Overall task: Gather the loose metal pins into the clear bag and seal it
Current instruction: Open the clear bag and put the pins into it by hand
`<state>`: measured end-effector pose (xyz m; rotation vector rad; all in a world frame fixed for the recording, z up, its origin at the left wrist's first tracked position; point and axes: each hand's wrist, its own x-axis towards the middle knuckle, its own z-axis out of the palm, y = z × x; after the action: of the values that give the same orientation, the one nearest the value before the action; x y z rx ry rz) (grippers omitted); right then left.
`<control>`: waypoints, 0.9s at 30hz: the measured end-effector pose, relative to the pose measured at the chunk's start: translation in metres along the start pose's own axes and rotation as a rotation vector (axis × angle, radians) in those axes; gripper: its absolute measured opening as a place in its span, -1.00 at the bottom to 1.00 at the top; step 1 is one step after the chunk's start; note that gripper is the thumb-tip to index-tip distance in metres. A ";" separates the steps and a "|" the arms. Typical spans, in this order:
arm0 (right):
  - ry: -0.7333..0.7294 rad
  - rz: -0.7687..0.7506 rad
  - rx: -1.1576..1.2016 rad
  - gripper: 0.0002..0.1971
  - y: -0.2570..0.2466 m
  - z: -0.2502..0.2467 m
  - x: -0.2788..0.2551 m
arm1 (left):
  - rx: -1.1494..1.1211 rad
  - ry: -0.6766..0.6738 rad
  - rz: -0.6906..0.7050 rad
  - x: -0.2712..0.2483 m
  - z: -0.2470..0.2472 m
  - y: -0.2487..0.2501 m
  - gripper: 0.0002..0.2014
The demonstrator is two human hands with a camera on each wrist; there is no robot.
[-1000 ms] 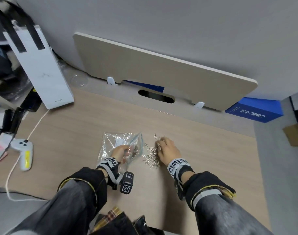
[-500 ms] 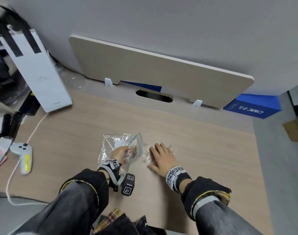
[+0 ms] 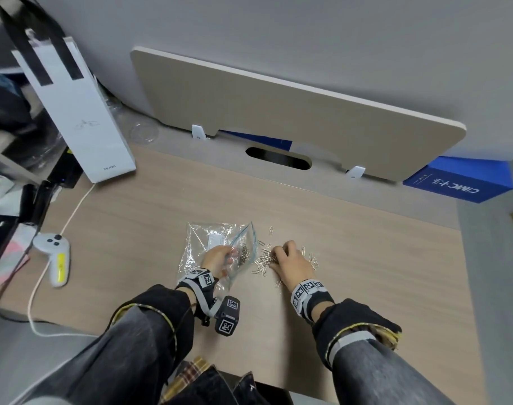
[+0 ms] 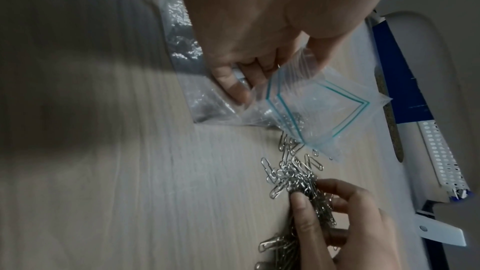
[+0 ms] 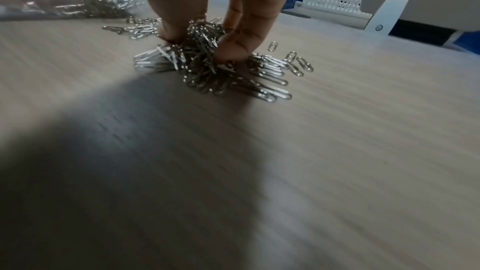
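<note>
A light wood-grain desk carries everything, with a beige rounded panel leaning at its far edge, a tall white paper carrier bag with black handles standing at the far left, a blue printed box at the far right, and a white and yellow handheld controller lying on its cable near the left edge. Near the front middle lies the clear plastic zip bag with a teal seal strip, its mouth turned toward the right and held gaping by the left hand, whose thumb and fingers pinch the upper lip; some pins already sit inside. Just beside the mouth, the right hand has its thumb and curled fingers closed around a bunch from the heap of loose silver wire paper-clip pins, which rests on the desk between bag and hand, a few strays lying farther right.
</note>
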<state>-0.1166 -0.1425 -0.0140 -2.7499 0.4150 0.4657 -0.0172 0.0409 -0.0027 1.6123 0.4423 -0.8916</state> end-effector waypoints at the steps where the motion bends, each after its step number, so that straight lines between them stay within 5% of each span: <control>1: 0.007 0.001 0.008 -0.69 0.000 0.001 0.001 | -0.004 -0.002 0.001 -0.001 -0.001 0.000 -0.85; 11: 0.070 0.203 0.194 -0.84 0.005 -0.010 0.012 | -0.041 -0.042 -0.008 0.003 -0.005 -0.003 -0.87; 18: 0.139 0.430 0.733 -0.85 0.011 -0.035 0.011 | -0.028 -0.066 -0.009 0.000 -0.007 0.000 -0.86; 27: 0.076 0.213 0.916 -0.85 -0.058 -0.073 0.024 | -0.007 -0.093 -0.009 -0.001 -0.009 0.001 -0.82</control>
<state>-0.0566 -0.1216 0.0580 -1.8453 0.7262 0.1477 -0.0141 0.0492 -0.0010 1.5571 0.3876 -0.9665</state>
